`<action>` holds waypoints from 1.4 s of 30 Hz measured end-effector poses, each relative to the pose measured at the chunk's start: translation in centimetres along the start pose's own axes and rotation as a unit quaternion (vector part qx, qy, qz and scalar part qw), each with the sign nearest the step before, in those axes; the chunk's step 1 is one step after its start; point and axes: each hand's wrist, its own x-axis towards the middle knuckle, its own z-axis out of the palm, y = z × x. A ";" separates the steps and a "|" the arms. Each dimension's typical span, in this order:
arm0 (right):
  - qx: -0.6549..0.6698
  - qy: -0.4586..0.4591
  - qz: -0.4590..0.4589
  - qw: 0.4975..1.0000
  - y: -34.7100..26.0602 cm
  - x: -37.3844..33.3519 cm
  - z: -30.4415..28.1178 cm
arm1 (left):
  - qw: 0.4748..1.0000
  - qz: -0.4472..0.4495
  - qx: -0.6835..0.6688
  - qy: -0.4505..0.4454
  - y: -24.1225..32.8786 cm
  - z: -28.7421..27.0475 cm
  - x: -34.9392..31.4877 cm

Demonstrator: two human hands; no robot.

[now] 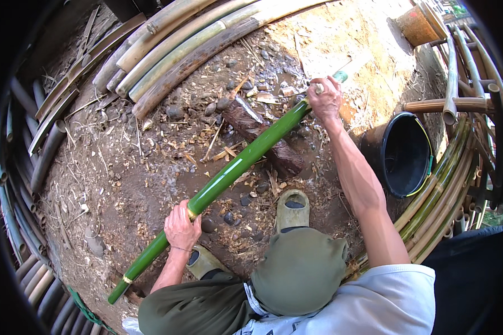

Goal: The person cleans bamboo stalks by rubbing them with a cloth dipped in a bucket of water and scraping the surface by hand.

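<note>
A long, glossy green bamboo pole (237, 164) slants across in front of me, from the lower left to the upper right. Around its lower part, just below a pale joint, my left hand (181, 226) is closed. Near the far end my right hand (325, 101) is closed over the pole, arm stretched out. A small pale rounded tip shows at the top of that fist; I cannot make out what it is. Under the pole's upper half lies a dark, rough-barked log (282, 156), crossing it at an angle.
Wood chips and stones litter the dirt ground (134, 173). A black bucket (406, 153) stands to the right, beside bundled bamboo poles (430, 212). Long pale poles (190, 72) lie at the far left, darker ones (25, 184) along the left edge. A rusty container (418, 26) stands far right.
</note>
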 end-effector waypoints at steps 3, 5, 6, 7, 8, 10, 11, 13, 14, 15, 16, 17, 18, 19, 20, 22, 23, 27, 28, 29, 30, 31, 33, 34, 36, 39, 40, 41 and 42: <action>0.009 0.019 -0.071 0.997 -5.1 -3.9 2.4 | 0.986 -0.088 -0.045 -0.131 -0.4 -1.3 1.5; 0.127 -0.041 -0.108 0.985 -14.3 -9.0 1.8 | 0.945 -0.146 -0.050 -0.287 -0.7 -4.0 3.0; 0.180 -0.020 -0.177 0.967 -18.6 -11.5 1.3 | 0.929 -0.155 -0.080 -0.326 -1.4 -4.1 3.5; 0.223 -0.077 -0.190 0.953 -22.4 -14.4 0.5 | 0.909 -0.148 -0.153 -0.357 -2.9 -3.3 3.1; 0.262 -0.102 -0.225 0.933 -25.0 -17.1 0.7 | 0.885 -0.135 -0.225 -0.385 -4.9 -2.1 2.9; 0.276 -0.110 -0.273 0.915 -25.7 -17.8 1.5 | 0.803 -0.191 -0.357 -0.438 -7.5 -1.0 2.4; 0.241 -0.098 -0.280 0.924 -23.9 -16.4 1.3 | 0.817 -0.181 -0.347 -0.424 -7.8 -0.6 1.8; 0.194 -0.012 -0.207 0.959 -17.8 -11.7 1.1 | 0.849 -0.176 -0.329 -0.374 -8.3 -0.8 0.5; 0.111 -0.030 -0.191 0.975 -11.1 -9.7 1.5 | 0.922 -0.101 -0.220 -0.301 -5.0 -3.1 1.8; 0.071 0.067 -0.174 0.980 -7.0 -6.2 1.3 | 0.966 -0.039 -0.155 -0.201 -4.1 -3.1 1.2; 0.027 0.074 -0.150 0.985 -0.8 -3.4 1.2 | 0.990 0.042 -0.096 -0.097 -2.9 -2.4 1.0; 0.031 0.059 -0.062 0.996 0.1 -1.5 0.8 | 0.994 0.102 -0.027 0.010 -2.4 -1.9 -0.1; 0.041 0.050 -0.024 0.998 -0.4 -1.3 1.0 | 0.997 0.075 0.005 0.016 -1.5 -1.1 -0.8; 0.049 0.042 0.018 0.998 -1.5 -1.5 1.6 | 0.999 0.020 0.041 -0.026 -1.1 -0.5 -1.4; 0.066 0.036 -0.050 0.996 -4.7 -3.1 2.5 | 0.999 0.003 0.034 -0.029 -1.4 -0.1 -1.8; 0.127 -0.001 -0.142 0.982 -13.0 -9.5 2.7 | 0.998 -0.035 0.006 -0.047 -1.4 -0.1 -2.1; 0.174 -0.029 -0.166 0.970 -16.8 -11.9 2.0 | 0.997 -0.055 -0.012 -0.062 -1.3 -0.5 -2.0; 0.142 -0.030 -0.194 0.970 -15.2 -11.3 1.8 | 0.990 -0.080 -0.069 -0.091 -1.6 -2.0 -1.1; 0.115 -0.022 -0.178 0.977 -11.7 -8.9 1.5 | 0.991 -0.093 -0.036 -0.090 -1.3 -1.5 -1.6; 0.069 0.006 -0.143 0.987 -7.5 -6.5 0.9 | 0.996 -0.072 -0.020 -0.043 -1.0 -0.9 -2.0; 0.002 0.042 -0.130 0.991 -3.8 -4.1 0.5 | 0.999 -0.050 -0.005 0.005 -0.8 -0.2 -2.5; -0.034 0.083 -0.136 0.987 -4.0 -2.8 -0.3 | 0.998 -0.037 0.014 0.052 -0.8 0.5 -3.2; 0.017 0.036 -0.060 0.997 -4.5 -4.0 0.6 | 0.998 -0.029 0.007 0.062 -0.4 0.8 -3.3; 0.034 0.043 -0.084 0.995 -6.7 -5.8 1.4 | 0.997 -0.032 0.011 0.067 -0.4 0.9 -3.4; 0.149 -0.013 -0.147 0.978 -13.8 -10.6 1.0 | 0.997 -0.042 0.020 0.063 -0.9 1.0 -3.8; 0.156 0.000 -0.191 0.969 -13.8 -11.4 1.6 | 0.997 -0.037 0.020 0.066 -0.7 0.8 -3.8; 0.123 0.008 -0.180 0.976 -12.4 -9.5 1.0 | 0.996 -0.036 0.026 0.073 -1.0 0.6 -4.1; 0.109 0.027 -0.139 0.984 -8.4 -7.6 1.2 | 0.997 -0.036 0.020 0.063 -0.8 0.6 -3.8; 0.044 0.044 -0.123 0.990 -4.2 -5.3 1.0 | 0.998 -0.037 0.013 0.053 -0.7 0.8 -3.7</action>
